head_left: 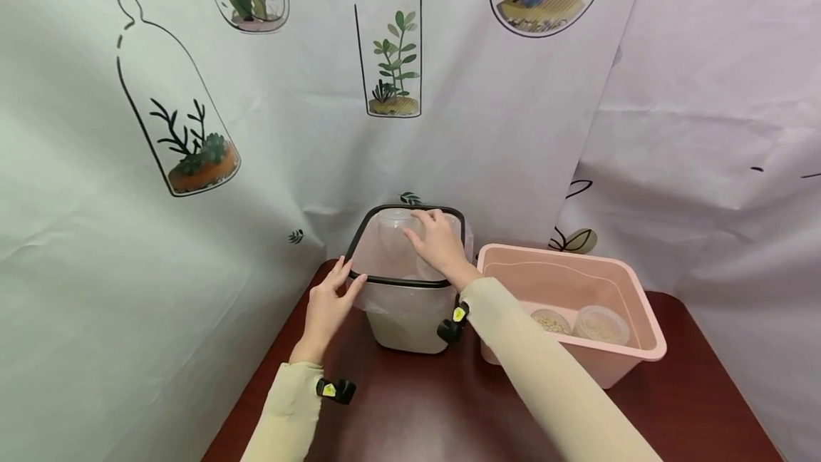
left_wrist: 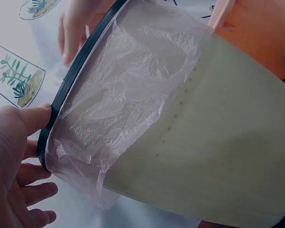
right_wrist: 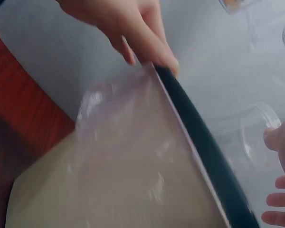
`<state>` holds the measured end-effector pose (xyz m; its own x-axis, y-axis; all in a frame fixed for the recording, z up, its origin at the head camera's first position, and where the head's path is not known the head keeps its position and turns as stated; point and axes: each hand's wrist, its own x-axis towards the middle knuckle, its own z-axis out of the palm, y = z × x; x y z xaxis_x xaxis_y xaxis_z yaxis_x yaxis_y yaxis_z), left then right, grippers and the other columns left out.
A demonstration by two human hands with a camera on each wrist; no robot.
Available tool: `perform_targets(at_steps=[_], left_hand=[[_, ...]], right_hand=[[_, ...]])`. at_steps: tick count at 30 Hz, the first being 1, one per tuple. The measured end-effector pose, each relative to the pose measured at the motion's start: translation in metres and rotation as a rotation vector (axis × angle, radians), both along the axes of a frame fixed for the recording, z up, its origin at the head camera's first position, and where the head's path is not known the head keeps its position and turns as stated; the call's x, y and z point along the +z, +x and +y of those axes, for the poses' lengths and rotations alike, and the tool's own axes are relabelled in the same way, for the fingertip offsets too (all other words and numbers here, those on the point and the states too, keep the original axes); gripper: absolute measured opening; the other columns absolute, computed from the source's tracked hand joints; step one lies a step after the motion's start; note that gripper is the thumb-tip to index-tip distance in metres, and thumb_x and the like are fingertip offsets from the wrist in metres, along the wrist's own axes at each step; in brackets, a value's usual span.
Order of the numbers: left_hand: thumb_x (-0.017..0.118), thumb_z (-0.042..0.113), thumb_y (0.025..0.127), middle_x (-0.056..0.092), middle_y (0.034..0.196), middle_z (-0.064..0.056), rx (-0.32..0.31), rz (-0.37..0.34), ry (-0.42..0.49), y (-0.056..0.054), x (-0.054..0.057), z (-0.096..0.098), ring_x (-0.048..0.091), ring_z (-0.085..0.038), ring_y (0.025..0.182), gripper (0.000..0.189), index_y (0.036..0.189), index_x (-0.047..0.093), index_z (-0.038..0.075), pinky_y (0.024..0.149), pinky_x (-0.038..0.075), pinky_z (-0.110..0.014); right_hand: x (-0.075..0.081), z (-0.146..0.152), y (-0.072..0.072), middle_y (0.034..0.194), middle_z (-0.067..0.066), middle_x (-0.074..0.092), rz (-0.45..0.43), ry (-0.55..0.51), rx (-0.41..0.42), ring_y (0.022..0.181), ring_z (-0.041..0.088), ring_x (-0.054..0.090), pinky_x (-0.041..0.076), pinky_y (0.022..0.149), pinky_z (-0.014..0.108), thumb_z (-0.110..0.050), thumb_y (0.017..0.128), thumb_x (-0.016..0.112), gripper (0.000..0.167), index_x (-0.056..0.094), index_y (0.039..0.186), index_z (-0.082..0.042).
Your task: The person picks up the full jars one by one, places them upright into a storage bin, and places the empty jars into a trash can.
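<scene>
A pale trash can [head_left: 407, 330] with a black rim [left_wrist: 78, 71] and a translucent plastic bag [left_wrist: 133, 71] folded over it stands at the table's back left. My left hand [head_left: 327, 309] pinches the rim at the near left corner, thumb on one side and fingers on the other. Over the can's opening, my right hand [head_left: 441, 239] holds a clear plastic jar [head_left: 394, 232] by its edge. In the right wrist view, the thumb of the right hand [right_wrist: 284, 161] touches the rim of the jar [right_wrist: 247, 137]. The can's bottom inside is hidden.
Right of the can stands a pink plastic tub [head_left: 574, 269]. Inside it are two clear round containers, one with beige grains [head_left: 550, 321] and one with pale contents [head_left: 601, 325]. Both sit on a dark red table [head_left: 410, 405]. Behind hangs a white patterned cloth [head_left: 308, 91].
</scene>
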<state>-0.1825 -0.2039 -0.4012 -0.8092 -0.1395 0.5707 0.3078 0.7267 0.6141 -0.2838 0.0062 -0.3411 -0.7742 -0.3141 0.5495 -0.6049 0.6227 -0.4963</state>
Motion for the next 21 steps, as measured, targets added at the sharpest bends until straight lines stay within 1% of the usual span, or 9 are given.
perform_targets(at_steps=[2,4,6,8,11,15,18,21], left_hand=[[0.064,0.035,0.087,0.048,0.134,-0.015,0.001,-0.003,0.0,0.0,0.0,0.0,0.045,-0.031,0.123,0.05,0.126,0.058,0.004,0.097,0.037,-0.048],[0.064,0.035,0.088,0.048,0.135,-0.014,-0.002,-0.006,0.002,0.001,-0.001,0.0,0.045,-0.031,0.123,0.051,0.126,0.057,0.003,0.097,0.037,-0.048],[0.064,0.036,0.088,0.047,0.135,-0.014,-0.003,-0.011,0.001,0.001,-0.001,-0.001,0.045,-0.031,0.123,0.051,0.126,0.057,0.003,0.098,0.037,-0.048],[0.064,0.036,0.088,0.048,0.134,-0.014,-0.005,-0.01,0.006,0.001,-0.003,0.0,0.045,-0.031,0.123,0.051,0.126,0.057,0.003,0.098,0.037,-0.048],[0.064,0.036,0.087,0.049,0.133,-0.015,0.0,0.004,0.007,0.001,-0.004,0.001,0.046,-0.032,0.122,0.05,0.125,0.058,0.003,0.097,0.037,-0.048],[0.065,0.034,0.087,0.05,0.132,-0.017,0.005,0.027,0.0,0.0,-0.004,0.001,0.046,-0.033,0.122,0.049,0.124,0.059,0.003,0.096,0.038,-0.049],[0.065,0.034,0.087,0.05,0.132,-0.017,0.009,0.03,-0.006,-0.001,-0.004,0.0,0.046,-0.033,0.122,0.048,0.123,0.06,0.003,0.097,0.037,-0.049],[0.065,0.035,0.087,0.049,0.133,-0.017,0.009,0.025,-0.013,-0.002,-0.002,0.001,0.044,-0.034,0.123,0.049,0.124,0.059,0.003,0.098,0.036,-0.049]], right_hand=[[-0.001,0.002,-0.006,0.12,0.015,0.051,-0.09,0.033,-0.069,0.105,0.031,0.052,0.049,0.073,0.045,-0.035,0.091,0.059,0.044,0.053,0.129,-0.014],[-0.004,0.004,-0.011,0.124,0.013,0.051,-0.155,0.073,-0.134,0.11,0.031,0.051,0.048,0.076,0.047,-0.038,0.091,0.058,0.044,0.053,0.129,-0.016],[-0.007,0.006,-0.014,0.127,0.013,0.051,-0.193,0.096,-0.162,0.115,0.031,0.048,0.046,0.081,0.049,-0.039,0.091,0.058,0.042,0.056,0.126,-0.015],[-0.009,0.009,-0.015,0.127,0.013,0.051,-0.207,0.117,-0.159,0.115,0.03,0.049,0.046,0.083,0.048,-0.038,0.09,0.058,0.039,0.061,0.121,-0.014],[-0.011,0.01,-0.014,0.125,0.013,0.052,-0.198,0.137,-0.126,0.11,0.03,0.052,0.047,0.081,0.048,-0.036,0.091,0.059,0.035,0.064,0.116,-0.013],[-0.009,0.009,-0.01,0.123,0.011,0.055,-0.153,0.145,-0.11,0.108,0.028,0.054,0.047,0.081,0.046,-0.034,0.091,0.059,0.032,0.064,0.116,-0.014],[-0.006,0.01,-0.006,0.123,0.009,0.056,-0.097,0.132,-0.113,0.111,0.027,0.052,0.046,0.084,0.046,-0.033,0.091,0.059,0.03,0.064,0.114,-0.015],[-0.004,0.013,-0.001,0.12,0.007,0.058,-0.012,0.113,-0.109,0.114,0.027,0.051,0.045,0.087,0.046,-0.032,0.09,0.06,0.029,0.066,0.112,-0.014]])
